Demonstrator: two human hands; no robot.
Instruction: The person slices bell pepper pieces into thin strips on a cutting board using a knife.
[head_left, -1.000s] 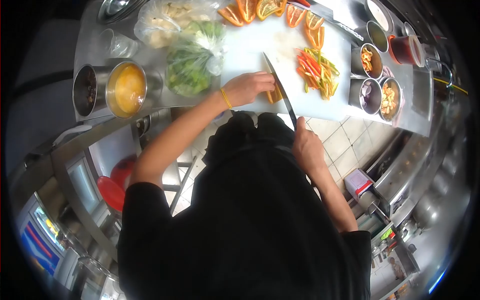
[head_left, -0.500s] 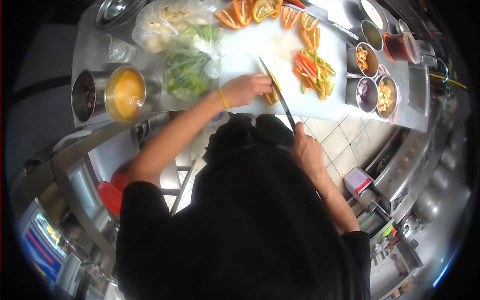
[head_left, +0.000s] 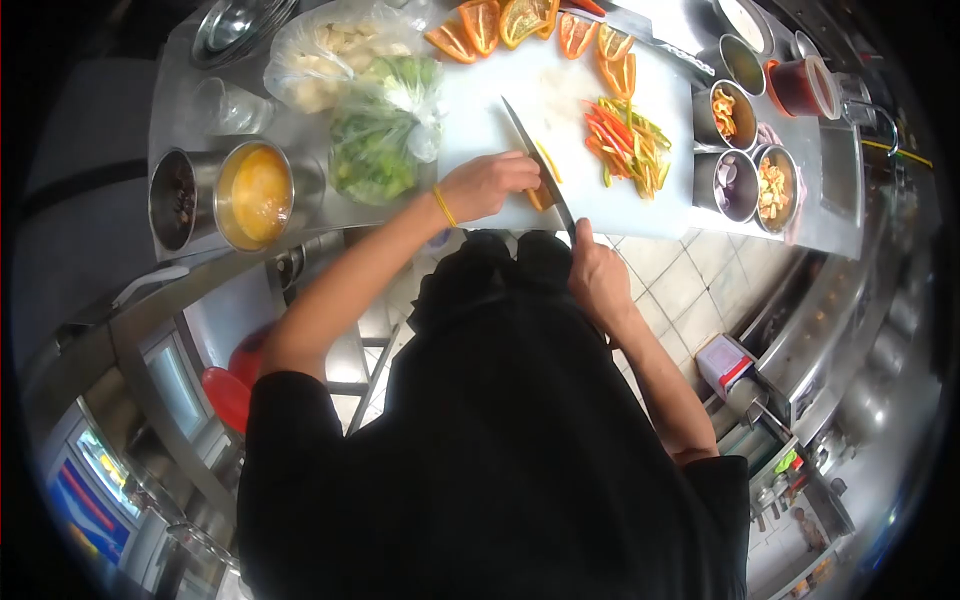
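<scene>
My right hand [head_left: 600, 272] grips the handle of a kitchen knife [head_left: 536, 150], its blade slanting up and left over the white cutting board [head_left: 480, 110]. Bent fingers of my left hand [head_left: 492, 185] press on a piece of orange bell pepper [head_left: 540, 196] beside the blade; the hand partly covers it. On the blade's right side lies a thin yellowish strip [head_left: 549, 162]. Farther right is a pile of red, yellow and green pepper strips [head_left: 630, 148]. Cut pepper pieces [head_left: 527, 20] line the board's far edge.
Left of the board are a plastic bag of greens [head_left: 378, 150], a bag of pale pieces [head_left: 325, 60] and a metal pot of orange-yellow liquid [head_left: 254, 195]. Metal containers [head_left: 737, 188] of chopped food stand at the right. A second knife [head_left: 610, 14] lies at the far edge.
My right hand and the knife have shifted left and slightly up. A strip now shows separate on the blade's right side. My left hand stays on the pepper piece.
</scene>
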